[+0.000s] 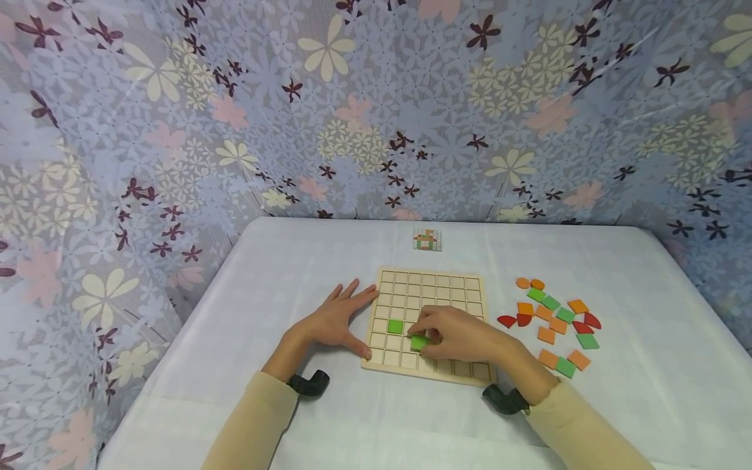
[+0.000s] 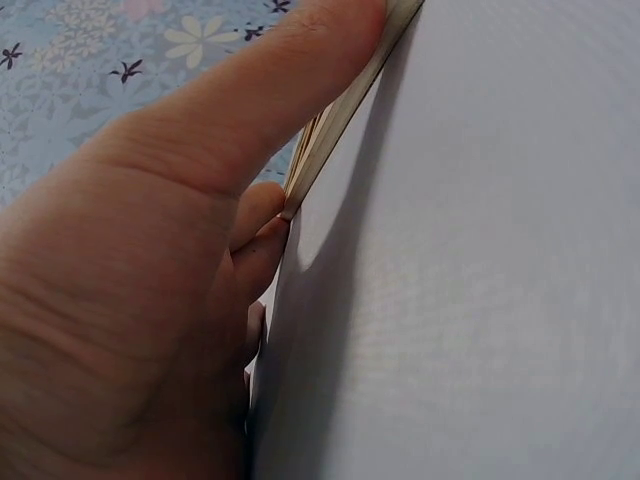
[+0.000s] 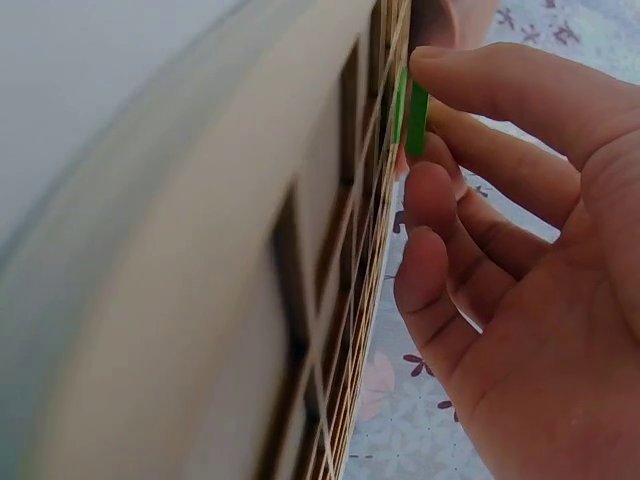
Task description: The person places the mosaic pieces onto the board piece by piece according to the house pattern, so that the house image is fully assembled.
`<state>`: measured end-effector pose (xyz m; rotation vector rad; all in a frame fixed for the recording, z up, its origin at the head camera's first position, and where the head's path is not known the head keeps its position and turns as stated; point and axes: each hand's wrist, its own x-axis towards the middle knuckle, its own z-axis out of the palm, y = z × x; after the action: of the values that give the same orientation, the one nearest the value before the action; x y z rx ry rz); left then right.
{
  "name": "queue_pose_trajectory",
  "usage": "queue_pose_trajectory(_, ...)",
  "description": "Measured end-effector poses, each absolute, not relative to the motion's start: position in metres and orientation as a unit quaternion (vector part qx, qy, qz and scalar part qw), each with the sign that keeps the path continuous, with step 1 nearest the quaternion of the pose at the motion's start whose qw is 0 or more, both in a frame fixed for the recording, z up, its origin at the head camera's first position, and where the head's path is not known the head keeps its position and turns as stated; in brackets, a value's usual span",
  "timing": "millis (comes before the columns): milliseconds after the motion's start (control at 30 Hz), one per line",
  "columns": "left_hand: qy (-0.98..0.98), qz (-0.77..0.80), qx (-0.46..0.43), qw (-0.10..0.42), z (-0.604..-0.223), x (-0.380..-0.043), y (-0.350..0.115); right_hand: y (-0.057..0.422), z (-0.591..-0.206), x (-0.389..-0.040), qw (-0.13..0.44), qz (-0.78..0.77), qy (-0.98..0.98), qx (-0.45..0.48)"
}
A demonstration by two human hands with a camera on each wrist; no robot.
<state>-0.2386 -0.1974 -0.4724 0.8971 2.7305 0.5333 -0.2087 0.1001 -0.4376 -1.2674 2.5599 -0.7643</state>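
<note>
A wooden grid board (image 1: pixel 429 279) lies on the white table, with one green square tile (image 1: pixel 395 326) set in a cell toward its left side. My right hand (image 1: pixel 461 334) pinches a second green square tile (image 1: pixel 419 343) close over the board, just right of the first. In the right wrist view that pinched tile (image 3: pixel 417 120) stands between thumb and fingers, near the grid. At the board's left edge my left hand (image 1: pixel 336 320) has its fingers spread, thumb and index fingertip touching the rim. The left wrist view shows the thumb (image 2: pixel 270 80) against the board's side.
Right of the board lie loose tiles: orange squares (image 1: pixel 546 335), green squares (image 1: pixel 566 367), red quarter-circle pieces (image 1: pixel 507 321) and orange discs (image 1: pixel 523 282). A small printed pattern card (image 1: pixel 427 239) lies behind the board. A flowered cloth (image 1: pixel 376 117) hangs beyond the table.
</note>
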Motion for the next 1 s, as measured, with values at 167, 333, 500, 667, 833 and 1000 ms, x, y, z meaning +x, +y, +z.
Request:
queue_pose_trajectory(167, 0.927, 0.186, 0.307, 0.107, -0.472, -0.238, -0.198, 0.093, -0.438, -0.209, 0.079, -0.251, 0.864, -0.429)
queue_pose_trajectory(333, 0.927, 0.186, 0.306, 0.112, -0.472, -0.238, -0.198, 0.086, -0.439, -0.209, 0.08, -0.247, 0.867, -0.426)
queue_pose_trajectory(500, 0.924, 0.191, 0.313, 0.109, -0.473, -0.238, -0.198, 0.078, -0.44, -0.21, 0.081, -0.243, 0.868, -0.425)
queue_pose_trajectory(667, 0.923, 0.191, 0.317, 0.102, -0.472, -0.238, -0.198, 0.072, -0.439, -0.209, 0.075, -0.24, 0.867, -0.43)
queue_pose_trajectory(833, 0.923, 0.19, 0.319, 0.1, -0.472, -0.238, -0.199, 0.067, -0.439, -0.208, 0.081, -0.237, 0.868, -0.43)
queue_pose_trajectory(1000, 0.925, 0.182, 0.316, 0.106, -0.47, -0.238, -0.198, 0.062, -0.44, -0.208, 0.077, -0.235, 0.869, -0.428)
